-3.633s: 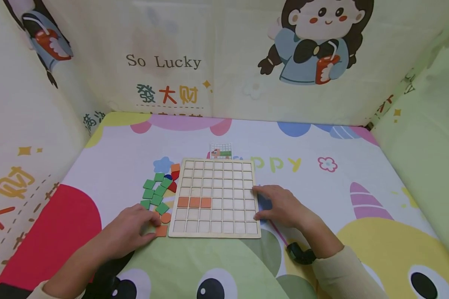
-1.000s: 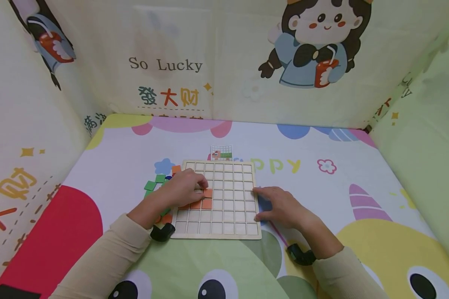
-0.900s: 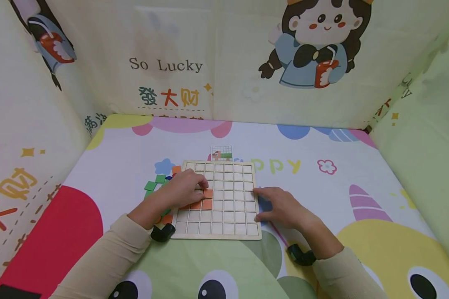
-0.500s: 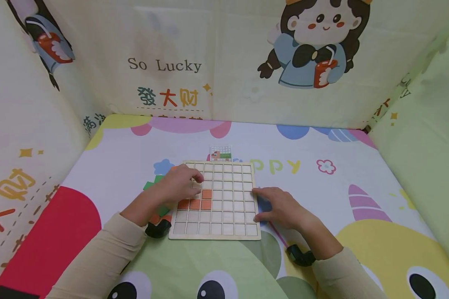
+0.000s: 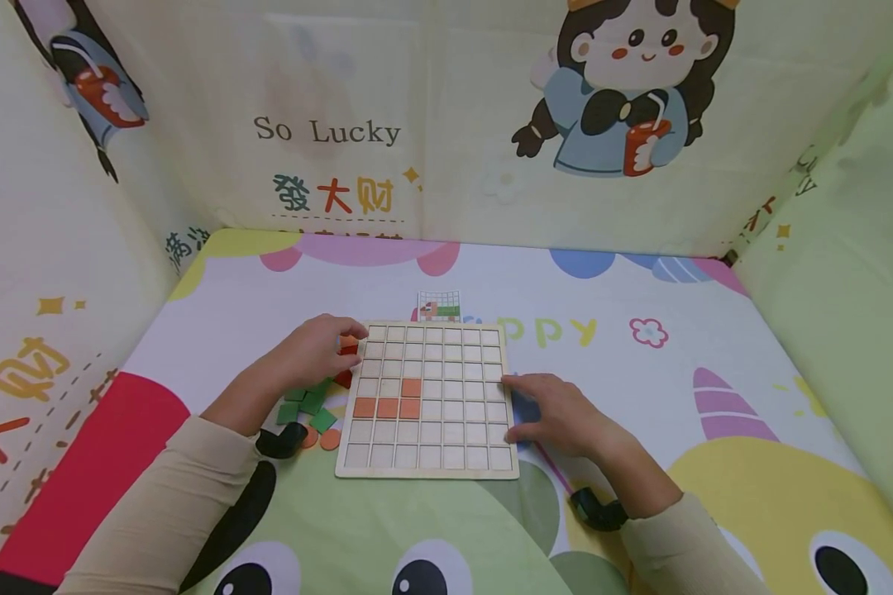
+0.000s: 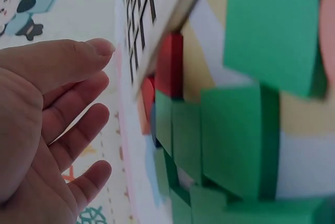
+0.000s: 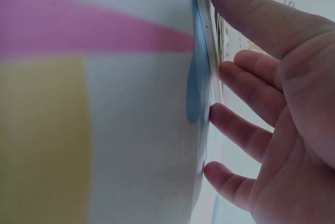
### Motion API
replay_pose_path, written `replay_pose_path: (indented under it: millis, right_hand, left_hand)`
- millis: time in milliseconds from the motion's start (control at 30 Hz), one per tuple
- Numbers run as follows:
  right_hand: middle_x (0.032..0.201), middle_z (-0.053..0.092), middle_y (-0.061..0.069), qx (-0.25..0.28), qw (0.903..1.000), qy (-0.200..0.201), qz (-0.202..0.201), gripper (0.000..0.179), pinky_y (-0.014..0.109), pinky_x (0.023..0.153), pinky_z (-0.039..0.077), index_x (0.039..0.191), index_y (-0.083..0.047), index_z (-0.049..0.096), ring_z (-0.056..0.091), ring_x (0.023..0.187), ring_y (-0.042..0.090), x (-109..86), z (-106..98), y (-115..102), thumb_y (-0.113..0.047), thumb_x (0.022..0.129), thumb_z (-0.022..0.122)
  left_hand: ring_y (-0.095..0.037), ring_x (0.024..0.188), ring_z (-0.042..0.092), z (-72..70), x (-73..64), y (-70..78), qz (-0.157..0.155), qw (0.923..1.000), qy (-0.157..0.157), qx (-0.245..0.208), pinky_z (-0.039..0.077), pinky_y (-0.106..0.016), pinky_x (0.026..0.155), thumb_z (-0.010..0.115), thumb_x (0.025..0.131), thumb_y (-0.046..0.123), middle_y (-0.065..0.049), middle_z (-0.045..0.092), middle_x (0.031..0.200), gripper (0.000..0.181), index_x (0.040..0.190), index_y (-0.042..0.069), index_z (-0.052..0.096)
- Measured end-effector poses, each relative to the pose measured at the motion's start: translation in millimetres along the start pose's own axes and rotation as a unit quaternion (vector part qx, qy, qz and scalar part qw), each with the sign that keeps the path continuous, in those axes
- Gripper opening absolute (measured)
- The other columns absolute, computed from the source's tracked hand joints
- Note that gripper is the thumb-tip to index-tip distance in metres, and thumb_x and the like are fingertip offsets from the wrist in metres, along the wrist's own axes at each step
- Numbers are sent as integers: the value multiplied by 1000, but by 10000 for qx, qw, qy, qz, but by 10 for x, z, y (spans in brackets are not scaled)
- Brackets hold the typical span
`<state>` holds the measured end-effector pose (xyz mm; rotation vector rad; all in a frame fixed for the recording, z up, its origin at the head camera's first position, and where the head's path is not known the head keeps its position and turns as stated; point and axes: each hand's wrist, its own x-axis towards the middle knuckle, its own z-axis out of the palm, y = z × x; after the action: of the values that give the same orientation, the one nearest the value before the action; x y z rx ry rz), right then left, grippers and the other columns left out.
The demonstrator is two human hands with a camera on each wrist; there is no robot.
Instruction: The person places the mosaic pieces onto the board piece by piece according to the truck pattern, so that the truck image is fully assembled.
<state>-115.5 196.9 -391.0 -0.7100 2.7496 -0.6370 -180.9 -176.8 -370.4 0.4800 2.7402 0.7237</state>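
A wooden grid board (image 5: 461, 475) lies mid-table. Three orange square tiles (image 5: 387, 407) line up in one row, and another orange tile (image 5: 411, 387) sits just above the row's right end. My left hand (image 5: 308, 355) hovers by the board's upper left edge, thumb and fingers apart with nothing between them, as its wrist view also shows. Near its fingertips are an orange tile (image 5: 348, 340) and red pieces (image 5: 343, 378), partly hidden. Along the board's right edge, my right hand (image 5: 558, 409) rests its thumb and fingertips against the rim (image 7: 207, 30).
Left of the board lie green blocks (image 6: 233, 140) and orange round pieces (image 5: 330, 439); the left arm covers some. A small picture card (image 5: 439, 307) with a coloured grid is behind the board. The patterned cloth (image 5: 603, 314) meets upright printed sheets at the back and sides.
The left hand took the orange tile from the lower left, set it in the cell above the row, released it and moved back left. The right hand stayed on the board's edge.
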Motion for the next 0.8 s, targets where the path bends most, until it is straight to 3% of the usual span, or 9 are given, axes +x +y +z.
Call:
replay_pose_path:
  millis: [333,800]
  right_hand:
    - [139,56,18,6,10000,-35,18,72,59,105,35,141,-4,55,47,130,40,10,6,1,-30,81,83]
    - [138,56,18,5,10000,-22,-26,72,59,104,36,141,-4,55,48,129,40,11,-6,6,-31,81,84]
  left_hand:
    - [-39,118,50,-40,66,-181,-247,9996,29,105,43,-55,101,69,94,14,-19,61,127,39,131,3,62]
    - [-34,108,54,-48,199,-249,-443,9986,92,276,48,-50,96,67,95,16,-16,65,116,31,122,1,65]
